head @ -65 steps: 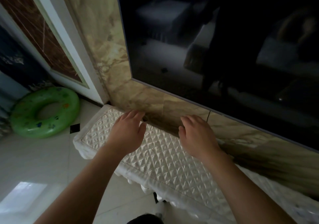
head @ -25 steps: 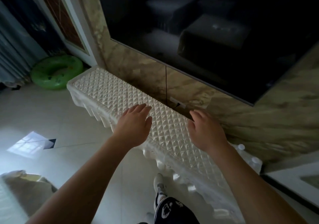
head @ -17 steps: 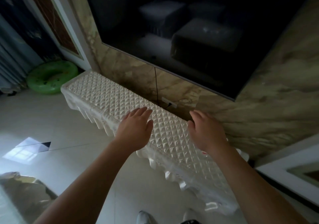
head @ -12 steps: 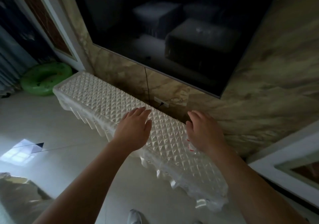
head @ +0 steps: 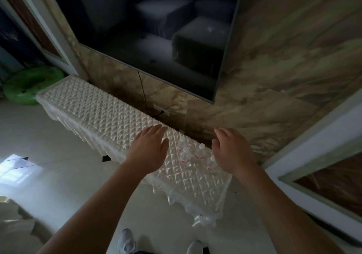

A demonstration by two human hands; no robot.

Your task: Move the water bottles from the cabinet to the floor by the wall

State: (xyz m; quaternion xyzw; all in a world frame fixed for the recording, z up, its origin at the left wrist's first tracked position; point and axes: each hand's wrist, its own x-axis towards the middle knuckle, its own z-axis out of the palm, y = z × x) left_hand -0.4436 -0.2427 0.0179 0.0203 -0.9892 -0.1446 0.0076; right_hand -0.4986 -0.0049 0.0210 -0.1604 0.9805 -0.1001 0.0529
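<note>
We look down on a long, low cabinet standing against the marble wall. A white quilted cover lies over its whole top, and a scalloped fringe hangs down the front edge. Near the right end we count four small clear bottles standing upright in a tight cluster on the cover, with white caps and red labels. The cabinet stands on a pale tiled floor. On the floor, a green ring lies just beside the cabinet's left end, and two pale shoes stand in front of it.
</note>
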